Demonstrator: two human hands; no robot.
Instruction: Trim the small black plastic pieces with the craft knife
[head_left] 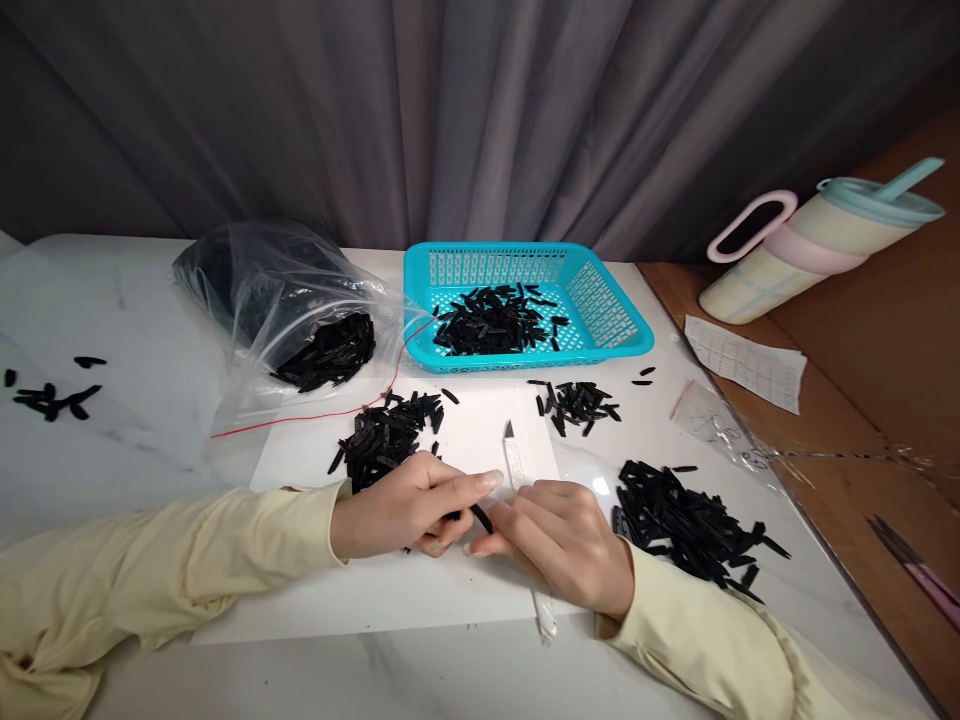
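Two bare hands meet over a white sheet of paper (300,590) near the middle of a white, grey-veined tabletop (300,685), with one thin, curved black piece (482,518) between them. This slim piece could slip and drop onto the sheet, since only fingertips secure it. A slender craft knife with a pale handle and bare pointed blade (516,463) lies partly under the right hand (566,535), its tip toward the sheet's far edge; a careless forward reach might meet that blade, or a wrist movement nudge the handle, which crosses the sheet's near edge. The pale yellow right sleeve (697,625) rests just beside a loose heap of black slivers (679,520) toward the tabletop's right edge, so an elbow swing might scatter them.

The left hand (409,510) comes from the tabletop's left side, knuckles up, thumb stretched rightward and fingers curled beneath, gripping one end of the piece. The right hand arches in from the near right corner, its back upward, wrist bent inward, thumb and forefinger apparently pinching the other end; the exact contact is partly hidden.
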